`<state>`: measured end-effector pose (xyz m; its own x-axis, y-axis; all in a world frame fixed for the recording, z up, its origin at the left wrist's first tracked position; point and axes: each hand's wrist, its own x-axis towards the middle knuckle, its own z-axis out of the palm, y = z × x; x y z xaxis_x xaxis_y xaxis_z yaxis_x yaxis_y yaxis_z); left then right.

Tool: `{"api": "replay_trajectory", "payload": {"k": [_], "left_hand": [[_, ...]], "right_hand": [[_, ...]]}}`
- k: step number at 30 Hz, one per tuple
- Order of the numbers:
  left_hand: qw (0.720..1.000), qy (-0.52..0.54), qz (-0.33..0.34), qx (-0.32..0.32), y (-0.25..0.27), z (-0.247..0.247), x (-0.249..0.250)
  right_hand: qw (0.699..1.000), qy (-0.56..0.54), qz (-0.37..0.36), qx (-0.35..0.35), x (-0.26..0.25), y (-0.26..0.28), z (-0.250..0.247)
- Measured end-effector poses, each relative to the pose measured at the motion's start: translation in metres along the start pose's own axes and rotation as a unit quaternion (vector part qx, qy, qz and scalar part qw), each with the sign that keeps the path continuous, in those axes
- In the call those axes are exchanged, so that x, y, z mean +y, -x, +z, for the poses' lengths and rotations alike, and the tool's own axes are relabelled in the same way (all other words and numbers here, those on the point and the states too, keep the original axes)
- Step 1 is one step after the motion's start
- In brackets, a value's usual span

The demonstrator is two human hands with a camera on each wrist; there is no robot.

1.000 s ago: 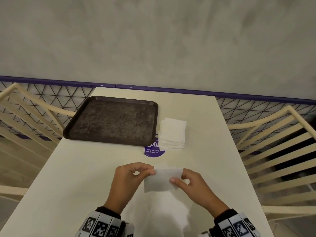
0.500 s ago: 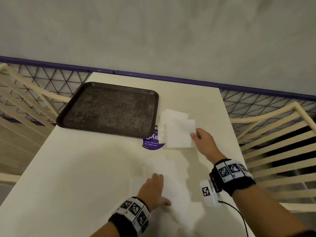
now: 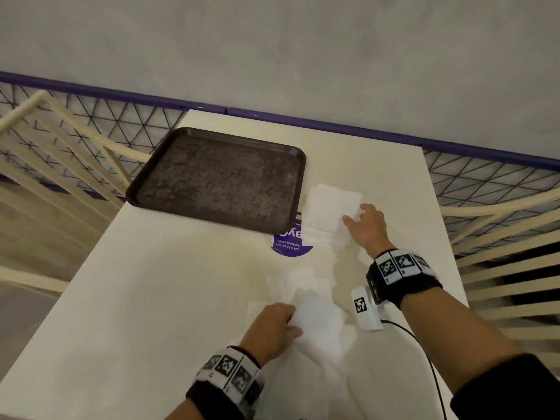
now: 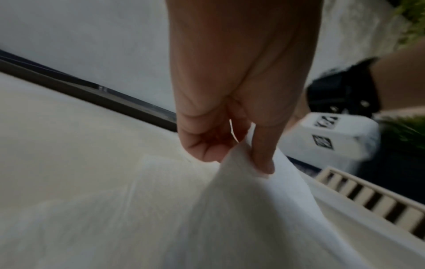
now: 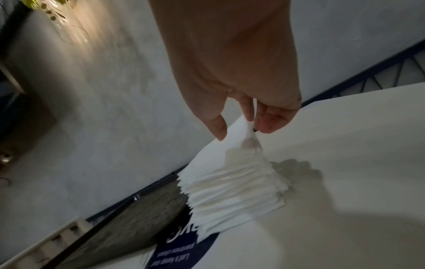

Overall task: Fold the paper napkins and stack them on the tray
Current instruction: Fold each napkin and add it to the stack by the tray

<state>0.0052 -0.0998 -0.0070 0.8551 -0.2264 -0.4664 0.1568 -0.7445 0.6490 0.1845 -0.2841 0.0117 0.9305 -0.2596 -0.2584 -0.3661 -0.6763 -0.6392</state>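
A dark brown tray (image 3: 218, 137) lies bare at the table's far left; its corner shows in the right wrist view (image 5: 138, 218). Just right of it sits a stack of folded white napkins (image 3: 327, 207) (image 5: 234, 191). My right hand (image 3: 353, 218) (image 5: 241, 129) is on the stack's right side and pinches a raised corner of the top folded napkin. Near the front edge lies a loose pile of unfolded napkins (image 3: 297, 280). My left hand (image 3: 291, 324) (image 4: 241, 160) pinches one unfolded napkin (image 3: 321, 319) (image 4: 241, 209) from that pile, lifted into a peak.
A round purple sticker (image 3: 292, 245) shows on the cream table (image 3: 169, 283) between tray and stack. Cream slatted chairs stand at the left (image 3: 60, 140) and right (image 3: 500, 237). A mesh rail and grey wall close off the far side.
A second ago both hands held a folded napkin near the front. My right hand carried it onto the stack beside the tray; my left hand dropped to the loose pile and took hold of a napkin.
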Motion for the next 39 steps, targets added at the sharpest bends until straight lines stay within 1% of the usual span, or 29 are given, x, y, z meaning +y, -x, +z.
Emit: {"api": "replay_trajectory", "payload": {"k": [3,5,7,9,11,14,15,16,18,20,23,26,29,32,36,38,39], "left_hand": [[0.997,0.055,0.002,0.045,0.003,-0.016,-0.004],[0.992,0.108,0.01,0.068,0.005,-0.027,-0.006],[0.981,0.176,0.013,0.085,0.009,-0.038,-0.005],[0.969,0.224,0.015,0.103,0.014,-0.049,-0.002],[0.956,0.269,0.029,0.114,0.019,-0.059,0.002],[0.935,0.331,0.043,0.123,0.027,-0.071,0.011],[0.929,0.345,0.05,0.124,0.029,-0.074,0.014],[0.925,0.352,0.059,0.127,0.031,-0.076,0.017],[0.922,0.355,0.075,0.133,0.034,-0.079,0.023],[0.922,0.355,0.088,0.129,0.036,-0.079,0.027],[0.923,0.36,0.101,0.09,0.041,-0.08,0.03],[0.928,0.35,0.106,0.069,0.046,-0.08,0.028],[0.925,0.35,0.122,0.078,0.05,-0.081,0.028],[0.924,0.343,0.145,0.088,0.053,-0.084,0.031],[0.935,0.296,0.154,0.119,0.055,-0.084,0.026],[0.944,0.256,0.161,0.132,0.056,-0.082,0.021],[0.948,0.225,0.175,0.142,0.056,-0.081,0.02]], "right_hand": [[1.0,0.021,-0.017,-0.003,0.003,0.023,0.003],[0.999,-0.01,-0.037,-0.019,0.006,0.042,0.006],[0.996,-0.054,-0.051,-0.046,0.008,0.065,0.006],[0.989,-0.097,-0.05,-0.095,0.009,0.091,0.004],[0.976,-0.136,-0.039,-0.168,0.008,0.117,0.0],[0.936,-0.171,-0.058,-0.303,0.01,0.145,-0.008],[0.924,-0.178,-0.073,-0.332,0.01,0.152,-0.011],[0.916,-0.19,-0.087,-0.343,0.009,0.156,-0.013],[0.911,-0.218,-0.114,-0.332,0.006,0.163,-0.018],[0.913,-0.25,-0.123,-0.299,0.006,0.164,-0.021],[0.912,-0.293,-0.112,-0.264,0.005,0.164,-0.026],[0.904,-0.317,-0.109,-0.265,0.006,0.168,-0.027],[0.896,-0.336,-0.111,-0.268,0.007,0.171,-0.026],[0.889,-0.368,-0.099,-0.253,0.009,0.173,-0.026],[0.879,-0.387,-0.085,-0.263,0.011,0.174,-0.031],[0.865,-0.413,-0.076,-0.276,0.012,0.174,-0.035],[0.855,-0.43,-0.074,-0.281,0.013,0.174,-0.035]]}}
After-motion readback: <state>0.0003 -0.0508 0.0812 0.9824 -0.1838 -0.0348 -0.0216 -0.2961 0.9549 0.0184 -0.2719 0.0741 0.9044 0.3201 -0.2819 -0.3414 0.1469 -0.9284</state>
